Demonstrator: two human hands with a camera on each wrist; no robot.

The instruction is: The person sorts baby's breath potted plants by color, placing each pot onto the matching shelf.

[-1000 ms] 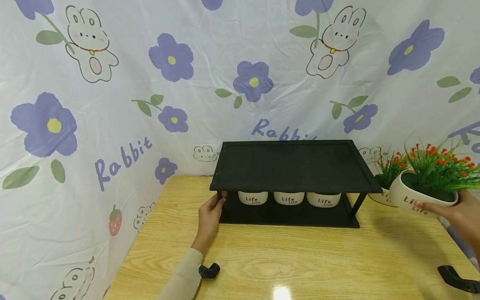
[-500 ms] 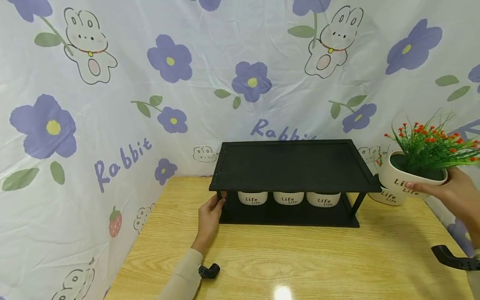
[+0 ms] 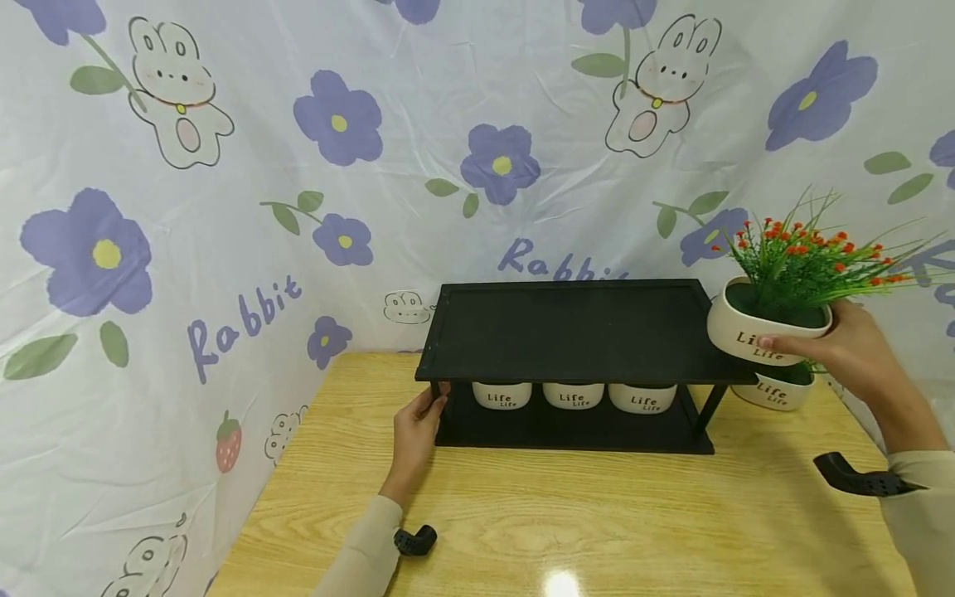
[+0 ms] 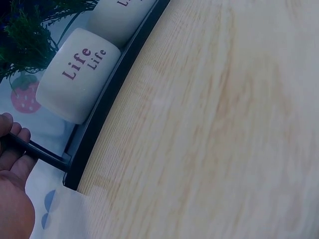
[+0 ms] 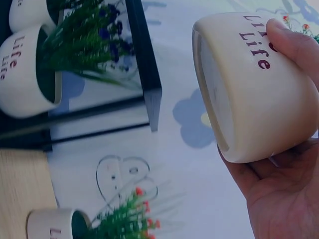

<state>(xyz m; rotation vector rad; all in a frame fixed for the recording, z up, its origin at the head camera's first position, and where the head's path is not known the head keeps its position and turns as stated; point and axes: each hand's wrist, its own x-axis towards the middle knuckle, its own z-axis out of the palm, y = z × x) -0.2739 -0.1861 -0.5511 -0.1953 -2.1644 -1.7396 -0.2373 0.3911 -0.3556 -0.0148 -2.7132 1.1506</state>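
My right hand (image 3: 843,344) holds a white "Life" flower pot (image 3: 734,327) with red-flowered greenery, raised at the right end of the black two-tier shelf (image 3: 589,332). In the right wrist view the thumb lies across the lettering of this pot (image 5: 259,94), the fingers are behind it, and its base faces the camera. My left hand (image 3: 418,427) grips the front left post of the shelf, its fingers curled round the thin post (image 4: 42,153) in the left wrist view. Three matching pots (image 3: 573,395) stand on the lower tier, their plants hidden by the top board in the head view.
Another white pot (image 3: 776,392) with red flowers stands on the wooden table (image 3: 537,514), just right of the shelf and partly below the raised pot. A printed rabbit-and-flower cloth (image 3: 418,199) hangs behind and along the left side.
My right hand has carried the flower pot up and to the left, from beyond the table pot to the shelf's right end. The left hand has stayed on the post.
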